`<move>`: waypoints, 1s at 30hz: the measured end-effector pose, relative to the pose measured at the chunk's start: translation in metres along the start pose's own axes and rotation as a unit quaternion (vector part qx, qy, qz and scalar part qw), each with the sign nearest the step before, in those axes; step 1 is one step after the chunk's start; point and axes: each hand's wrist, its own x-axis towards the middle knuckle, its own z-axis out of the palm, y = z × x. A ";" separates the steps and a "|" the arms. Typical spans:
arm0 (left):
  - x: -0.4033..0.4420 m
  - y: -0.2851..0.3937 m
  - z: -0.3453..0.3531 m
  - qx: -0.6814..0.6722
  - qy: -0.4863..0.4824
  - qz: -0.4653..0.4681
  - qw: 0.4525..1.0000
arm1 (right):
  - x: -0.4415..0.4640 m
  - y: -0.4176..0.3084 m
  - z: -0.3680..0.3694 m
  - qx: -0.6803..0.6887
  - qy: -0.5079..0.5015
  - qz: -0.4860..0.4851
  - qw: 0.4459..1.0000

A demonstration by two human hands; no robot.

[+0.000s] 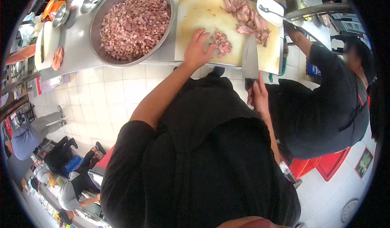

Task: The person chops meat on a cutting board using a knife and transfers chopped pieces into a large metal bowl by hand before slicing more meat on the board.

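Note:
My right hand point(258, 96) is closed round the dark handle of a wide cleaver point(250, 59), whose blade points away from me over the right part of the cutting board point(195, 14). My left hand point(198, 49) rests on the board with its fingers apart, beside a small pile of diced meat point(221, 44). Long strips of raw meat point(247, 12) lie beyond the blade tip, at the back right of the board. Left of the board stands a large metal bowl point(92, 33) heaped with diced meat point(134, 27).
A white tray point(269, 14) with a spoon is at the board's back right corner. Small metal bowls point(90, 1) and another white board point(50, 37) lie at the left. A co-worker point(325, 102) stands close on my right; several people are behind at lower left.

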 end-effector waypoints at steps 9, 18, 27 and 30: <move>0.032 -0.003 0.046 0.009 -0.068 0.054 0.996 | 0.021 0.051 0.052 0.143 -0.027 0.023 0.989; 0.036 0.009 0.062 -0.013 -0.052 0.021 0.998 | 0.043 0.017 0.118 0.133 -0.076 0.000 0.988; 0.052 0.020 0.017 -0.059 0.084 0.050 0.993 | 0.029 -0.036 0.129 0.109 -0.148 -0.068 0.981; 0.078 0.043 -0.047 -0.018 0.156 0.064 0.985 | 0.019 -0.083 0.145 0.106 -0.209 -0.138 0.962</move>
